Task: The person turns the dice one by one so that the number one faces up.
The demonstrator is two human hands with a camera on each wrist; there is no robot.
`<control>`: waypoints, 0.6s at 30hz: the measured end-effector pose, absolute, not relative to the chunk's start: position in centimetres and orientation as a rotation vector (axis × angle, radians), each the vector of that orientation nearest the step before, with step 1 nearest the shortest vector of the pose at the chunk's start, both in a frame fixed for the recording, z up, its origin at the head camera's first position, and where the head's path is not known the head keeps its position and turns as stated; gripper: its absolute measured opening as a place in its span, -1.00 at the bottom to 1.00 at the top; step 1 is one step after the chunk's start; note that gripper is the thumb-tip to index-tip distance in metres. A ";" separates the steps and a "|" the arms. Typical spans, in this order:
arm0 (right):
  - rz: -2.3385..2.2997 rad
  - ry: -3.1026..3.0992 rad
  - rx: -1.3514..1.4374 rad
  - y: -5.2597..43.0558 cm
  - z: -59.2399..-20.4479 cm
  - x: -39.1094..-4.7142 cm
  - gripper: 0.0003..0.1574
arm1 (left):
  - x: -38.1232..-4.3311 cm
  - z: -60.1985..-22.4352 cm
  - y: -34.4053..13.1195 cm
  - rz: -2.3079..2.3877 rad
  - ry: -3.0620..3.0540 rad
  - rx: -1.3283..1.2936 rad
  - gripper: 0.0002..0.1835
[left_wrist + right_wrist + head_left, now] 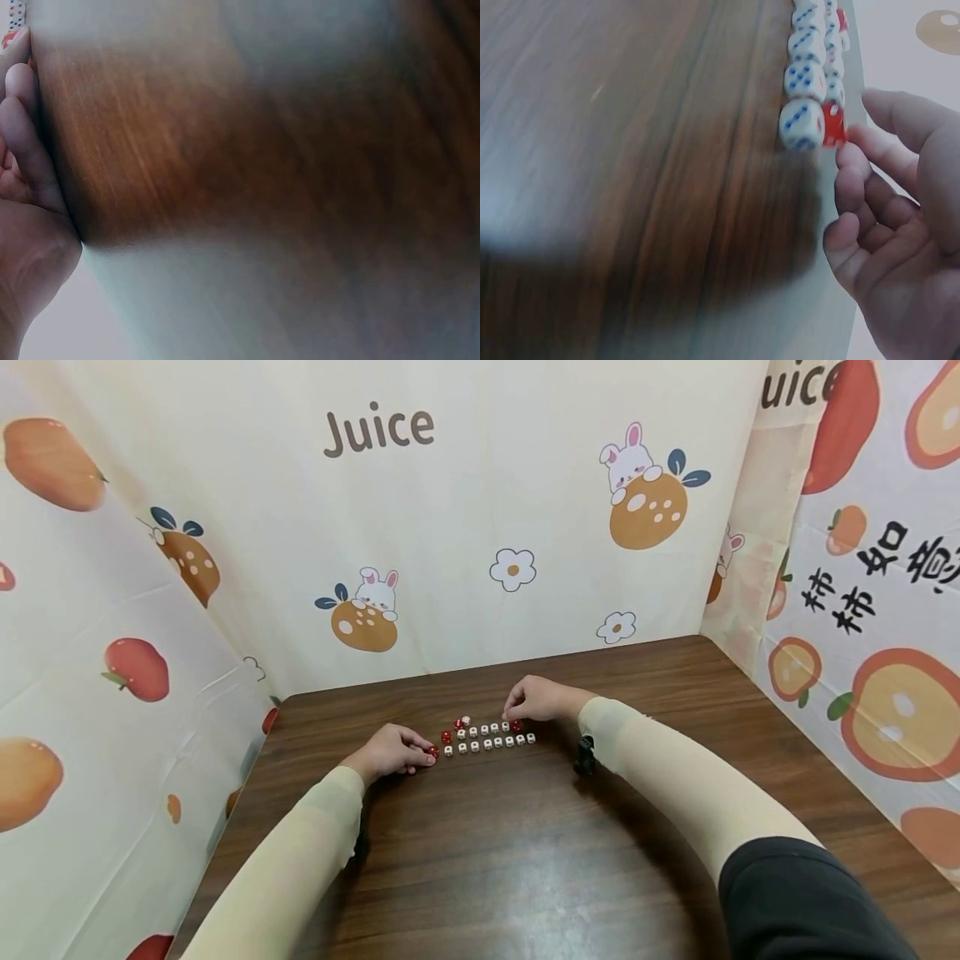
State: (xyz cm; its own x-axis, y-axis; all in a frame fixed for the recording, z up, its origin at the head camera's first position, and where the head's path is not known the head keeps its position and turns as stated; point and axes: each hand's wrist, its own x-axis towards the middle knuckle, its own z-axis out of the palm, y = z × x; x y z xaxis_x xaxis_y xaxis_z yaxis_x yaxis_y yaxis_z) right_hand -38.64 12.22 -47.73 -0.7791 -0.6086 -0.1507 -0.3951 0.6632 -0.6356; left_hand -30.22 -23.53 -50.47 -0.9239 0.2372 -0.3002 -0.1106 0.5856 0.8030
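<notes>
In the head view, two rows of small dice lie on the brown table. The front row has several white dice (487, 744) and ends at the left in a red die (433, 751). My left hand (392, 750) holds that red die between thumb and fingertips; only a sliver of red die (10, 37) shows in the left wrist view. The back row has white dice (483, 730) between a red die (447, 737) and another red die (516, 725). My right hand (546, 699) is at this right end. In the right wrist view, its fingertips touch or nearly touch the red die (833, 125), thumb apart.
Behind the back row's left end sit one more red die (458, 724) and a white die (467, 721). The wood-grain table (480, 852) runs back to a printed cloth wall (465, 510), with cloth sides at left and right.
</notes>
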 end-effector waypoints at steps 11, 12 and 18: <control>-0.900 2.601 -0.821 7.7 -48.6 -38.4 -0.70 | -30.1 -50.3 -23.4 1.261 2.446 0.080 -0.74; -0.893 2.599 -0.829 7.4 -48.7 -38.4 -0.68 | -30.1 -50.3 -23.4 1.257 2.448 0.081 -0.74; -0.884 2.548 -0.860 6.2 -49.1 -38.3 -0.64 | -30.2 -50.2 -23.3 1.255 2.453 0.088 -0.74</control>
State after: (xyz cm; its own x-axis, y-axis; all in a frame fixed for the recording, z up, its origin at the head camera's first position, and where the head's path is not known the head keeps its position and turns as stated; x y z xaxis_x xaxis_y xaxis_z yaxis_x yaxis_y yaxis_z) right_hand -38.33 6.20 -49.14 -0.7720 -0.6292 -0.0904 -0.4380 0.6297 -0.6416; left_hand -30.15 -23.31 -50.24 -0.9249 0.2258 -0.3059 -0.1159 0.5986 0.7926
